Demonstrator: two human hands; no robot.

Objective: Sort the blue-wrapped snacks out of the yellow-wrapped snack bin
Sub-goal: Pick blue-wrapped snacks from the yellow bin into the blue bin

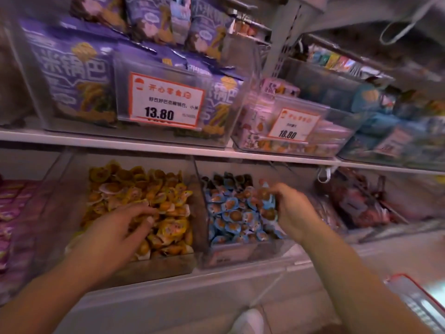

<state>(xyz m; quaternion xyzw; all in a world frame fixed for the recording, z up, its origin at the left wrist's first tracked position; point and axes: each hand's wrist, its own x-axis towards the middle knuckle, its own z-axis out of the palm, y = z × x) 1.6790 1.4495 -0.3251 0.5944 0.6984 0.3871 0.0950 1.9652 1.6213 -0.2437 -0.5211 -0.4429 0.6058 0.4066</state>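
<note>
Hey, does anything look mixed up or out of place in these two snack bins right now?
Nothing obvious. The yellow-wrapped snack bin shows only yellow wrappers where visible, though the left hand covers part of it. The right hand holds blue-wrapped snacks over the blue bin, where they belong.

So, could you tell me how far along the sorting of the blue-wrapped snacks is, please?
Done: no blue wrapper shows on top of the yellow-wrapped snack bin.

In hand: the right hand holds blue-wrapped snacks over the blue-wrapped snack bin, while the left hand digs into the yellow pile.

Left: dropping that handful and checking deeper; buried strays cannot be ruled out.
</note>
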